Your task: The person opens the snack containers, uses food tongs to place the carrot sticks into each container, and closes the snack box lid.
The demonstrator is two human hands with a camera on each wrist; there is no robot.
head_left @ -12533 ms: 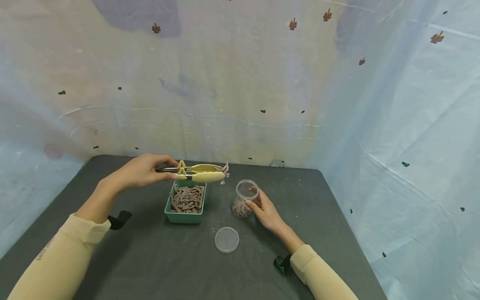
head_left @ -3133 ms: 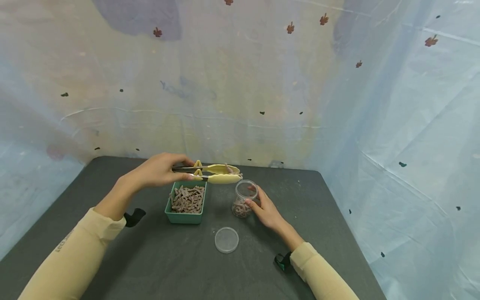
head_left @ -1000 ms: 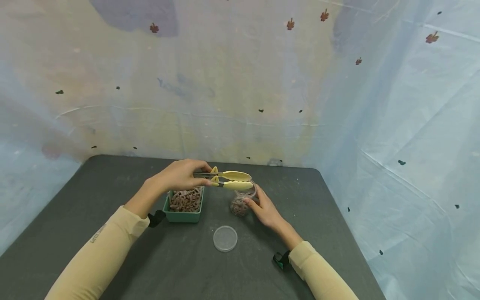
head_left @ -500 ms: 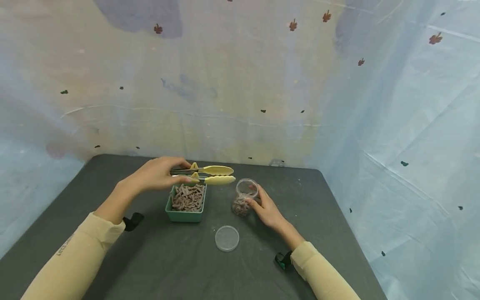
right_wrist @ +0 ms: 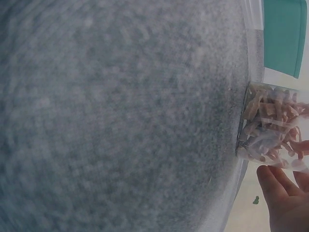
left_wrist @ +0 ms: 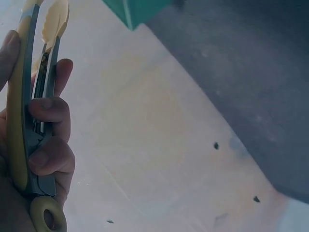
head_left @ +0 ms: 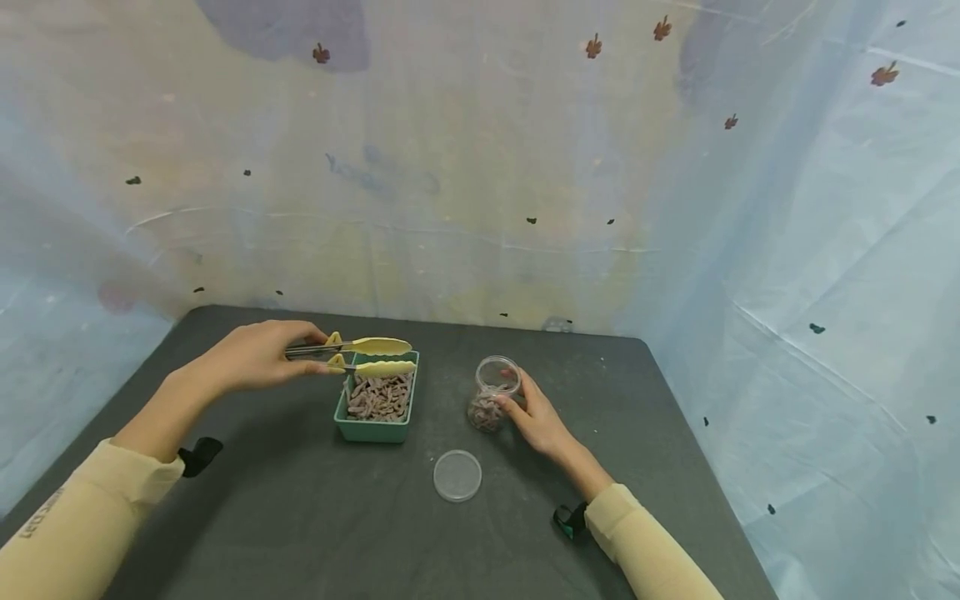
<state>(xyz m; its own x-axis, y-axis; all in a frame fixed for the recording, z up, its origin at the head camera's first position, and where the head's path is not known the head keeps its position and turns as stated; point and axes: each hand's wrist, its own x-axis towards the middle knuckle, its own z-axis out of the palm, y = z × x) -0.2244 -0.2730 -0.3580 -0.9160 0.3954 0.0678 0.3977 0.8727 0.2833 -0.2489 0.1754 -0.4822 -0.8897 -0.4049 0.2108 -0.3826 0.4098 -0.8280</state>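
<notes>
My left hand (head_left: pixel 258 354) grips yellow-headed tongs (head_left: pixel 384 368), which lie level above the back of a green rectangular tub (head_left: pixel 372 432). Nothing shows between the tong heads, which stand apart. Greyish-brown short strips (head_left: pixel 378 402) fill much of the tub. In the left wrist view, curled fingers (left_wrist: pixel 50 157) wrap the tong handles (left_wrist: pixel 18 116). To the right, my right hand (head_left: pixel 542 423) holds a clear, open-topped jar (head_left: pixel 497 367) upright on the table. Similar strips (right_wrist: pixel 270 121) fill its lower part; thumb and fingers lie against its side.
A round clear lid (head_left: pixel 457 476) lies flat on the dark table (head_left: pixel 360 525), in front of and between tub and jar. Printed plastic sheeting (head_left: pixel 450 167) hangs behind the table and along its sides.
The tongs carried strips to the jar and released them inside. Then my left hand drew them back left above the tub. The jar holds more strips than earlier; my right hand stays on it.
</notes>
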